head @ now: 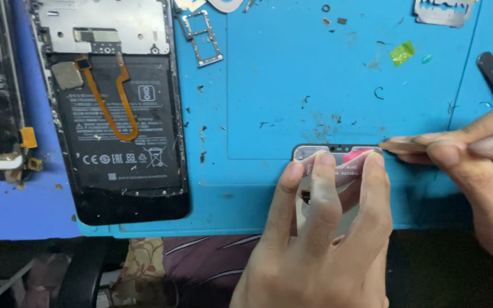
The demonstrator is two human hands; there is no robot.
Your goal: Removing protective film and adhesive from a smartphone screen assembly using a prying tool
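My left hand (320, 228) grips the phone screen (338, 157), fingers spread over it; my right hand (475, 148) pinches its top corner.

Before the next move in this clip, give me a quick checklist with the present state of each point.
1. Left hand steadies the new black-rimmed phone screen panel: ok.
2. Right hand pinches the panel's top corner: ok.
3. What the right fingertips grip: cannot tell.
4. Panel lies on the blue work mat: ok.
5. Mat free of debris: not ok, scraps scattered.
6. Opened black phone body with orange flex cable lies apart: ok.
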